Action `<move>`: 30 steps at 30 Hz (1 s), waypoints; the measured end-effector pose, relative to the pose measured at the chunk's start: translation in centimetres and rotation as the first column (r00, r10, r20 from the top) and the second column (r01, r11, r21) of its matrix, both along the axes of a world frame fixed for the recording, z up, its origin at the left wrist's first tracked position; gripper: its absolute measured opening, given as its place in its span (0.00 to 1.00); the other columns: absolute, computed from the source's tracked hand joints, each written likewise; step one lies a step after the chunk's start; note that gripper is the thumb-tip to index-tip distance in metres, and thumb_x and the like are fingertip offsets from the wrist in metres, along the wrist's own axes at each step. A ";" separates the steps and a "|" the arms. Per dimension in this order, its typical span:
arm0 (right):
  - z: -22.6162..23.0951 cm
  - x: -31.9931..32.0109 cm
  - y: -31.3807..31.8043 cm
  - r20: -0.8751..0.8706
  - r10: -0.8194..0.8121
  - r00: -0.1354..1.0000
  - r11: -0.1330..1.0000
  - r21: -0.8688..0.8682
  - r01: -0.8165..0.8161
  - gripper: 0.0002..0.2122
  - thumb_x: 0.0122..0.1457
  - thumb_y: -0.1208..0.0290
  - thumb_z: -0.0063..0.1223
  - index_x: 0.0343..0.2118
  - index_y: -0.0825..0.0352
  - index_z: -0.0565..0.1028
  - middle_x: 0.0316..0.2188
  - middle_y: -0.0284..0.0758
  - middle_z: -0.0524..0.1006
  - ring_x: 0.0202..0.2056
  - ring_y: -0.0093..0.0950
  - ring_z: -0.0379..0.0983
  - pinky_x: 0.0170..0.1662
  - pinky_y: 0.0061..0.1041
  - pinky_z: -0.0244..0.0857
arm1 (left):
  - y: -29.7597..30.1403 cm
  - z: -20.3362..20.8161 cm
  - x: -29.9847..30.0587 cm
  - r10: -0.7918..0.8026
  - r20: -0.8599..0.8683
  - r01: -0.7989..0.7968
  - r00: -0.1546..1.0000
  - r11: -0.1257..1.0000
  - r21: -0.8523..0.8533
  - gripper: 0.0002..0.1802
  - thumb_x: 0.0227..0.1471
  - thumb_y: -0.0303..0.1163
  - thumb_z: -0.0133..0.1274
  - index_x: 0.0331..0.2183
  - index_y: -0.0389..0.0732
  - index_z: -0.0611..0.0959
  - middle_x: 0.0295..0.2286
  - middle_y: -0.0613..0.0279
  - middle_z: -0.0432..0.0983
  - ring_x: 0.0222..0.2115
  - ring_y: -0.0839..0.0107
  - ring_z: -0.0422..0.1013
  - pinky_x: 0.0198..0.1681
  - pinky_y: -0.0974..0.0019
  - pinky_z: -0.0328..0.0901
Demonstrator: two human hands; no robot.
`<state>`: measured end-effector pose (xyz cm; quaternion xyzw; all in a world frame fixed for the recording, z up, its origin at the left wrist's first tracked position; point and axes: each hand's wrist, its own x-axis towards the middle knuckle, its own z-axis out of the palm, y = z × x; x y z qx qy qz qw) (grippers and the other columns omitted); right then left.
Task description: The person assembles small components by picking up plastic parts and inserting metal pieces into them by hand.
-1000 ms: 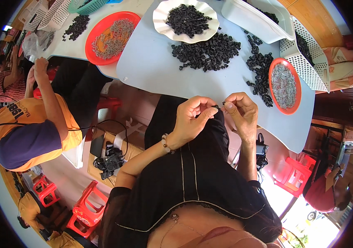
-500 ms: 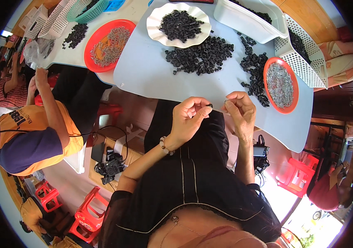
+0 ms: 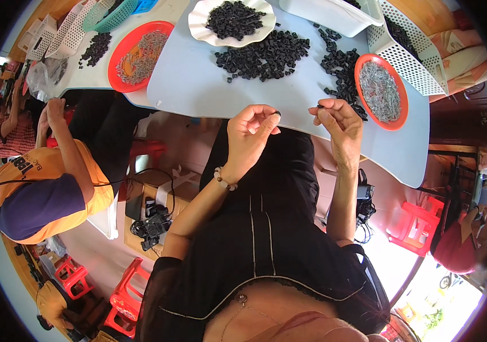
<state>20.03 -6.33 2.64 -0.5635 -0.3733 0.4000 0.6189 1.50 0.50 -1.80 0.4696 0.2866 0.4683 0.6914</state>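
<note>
Here, two hands [image 3: 247, 137] [image 3: 343, 128] apart, one small black piece [image 3: 277, 113] [image 3: 320, 106] in each pinch; two red plates [image 3: 129, 87] [image 3: 390, 126], one white plate [image 3: 197, 23].

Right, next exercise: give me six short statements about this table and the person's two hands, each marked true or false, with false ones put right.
1. The white, scalloped dish holds small black pieces. True.
2. The person's left hand and right hand are touching. False: a gap separates them.
3. A loose heap of black pieces lies on the pale blue tabletop beside the dish. True.
4. The rounded orange-red tray on the right holds black pieces. False: it holds thin, clear-looking greyish pieces.
5. The left hand pinches a small dark piece. True.
6. A pale beaded bracelet circles the right wrist. False: the left wrist.
</note>
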 end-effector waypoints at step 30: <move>-1.2 -2.5 -0.5 0.051 -0.059 0.997 0.997 0.049 0.057 0.06 0.59 0.74 0.58 0.36 0.71 0.77 0.30 0.34 0.80 0.30 0.18 0.72 0.34 0.17 0.65 | 0.8 -0.6 -0.7 -0.052 0.078 0.056 0.996 0.997 -0.052 0.08 0.53 0.23 0.59 0.35 0.30 0.80 0.28 0.60 0.78 0.26 0.75 0.76 0.33 0.73 0.74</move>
